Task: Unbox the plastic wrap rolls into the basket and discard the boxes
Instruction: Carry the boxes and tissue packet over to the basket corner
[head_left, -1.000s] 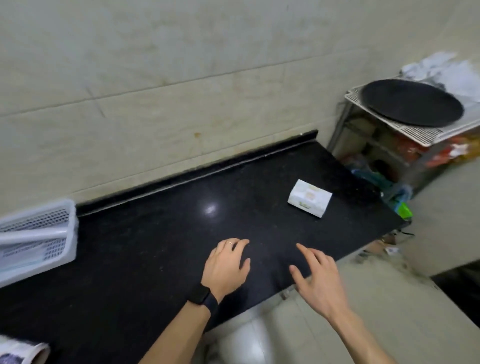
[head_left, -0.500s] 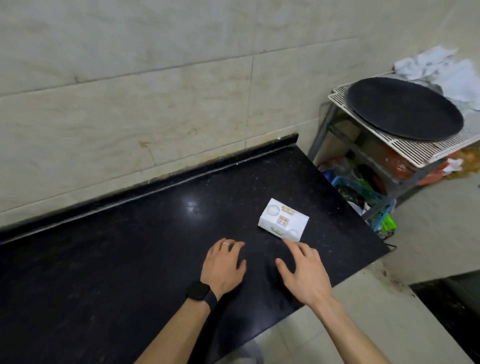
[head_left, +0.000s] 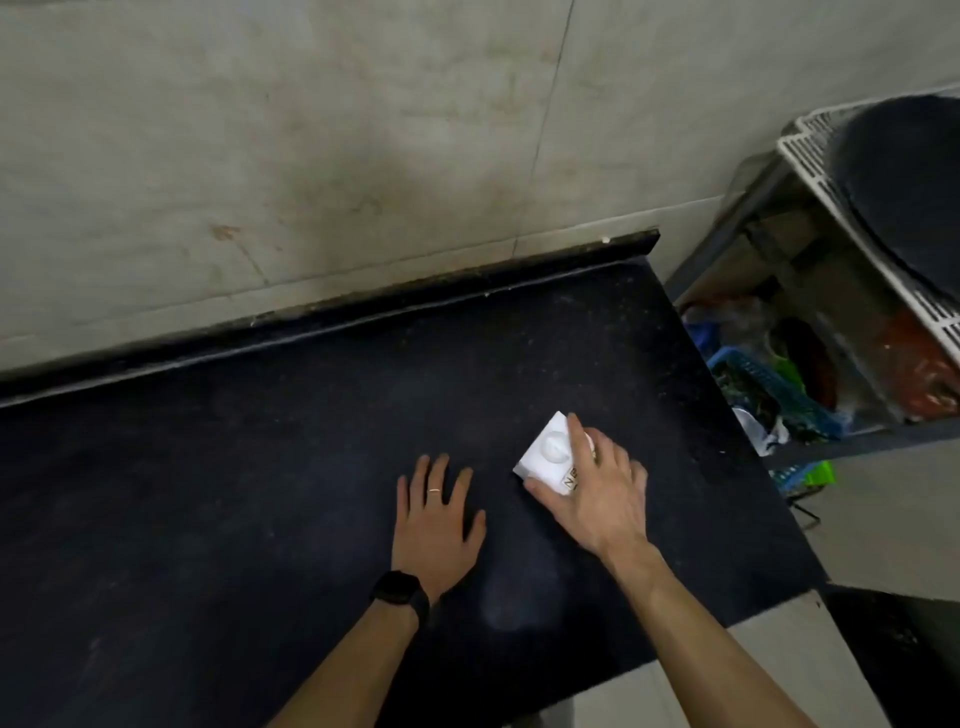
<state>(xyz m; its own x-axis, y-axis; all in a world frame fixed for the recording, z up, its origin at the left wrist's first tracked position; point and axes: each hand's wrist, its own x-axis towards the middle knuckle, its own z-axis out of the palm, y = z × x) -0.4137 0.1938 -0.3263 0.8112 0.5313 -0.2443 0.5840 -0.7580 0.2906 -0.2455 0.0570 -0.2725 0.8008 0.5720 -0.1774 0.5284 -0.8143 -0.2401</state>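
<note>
Contact made: right hand (head_left: 597, 493), just short earlier, now clasps the white box (head_left: 545, 454) beside the flat, empty left hand (head_left: 434, 512), so unboxing can begin.

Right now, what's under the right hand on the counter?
A small white cardboard box lies on the black stone counter. The right hand covers its right half, thumb against the near edge. The box is closed, so its contents are hidden. The left hand lies flat beside it.

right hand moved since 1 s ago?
Yes. The right hand has gone forward from the counter's near edge to the white box, fingers now draped over it. The left hand lies flat beside it.
</note>
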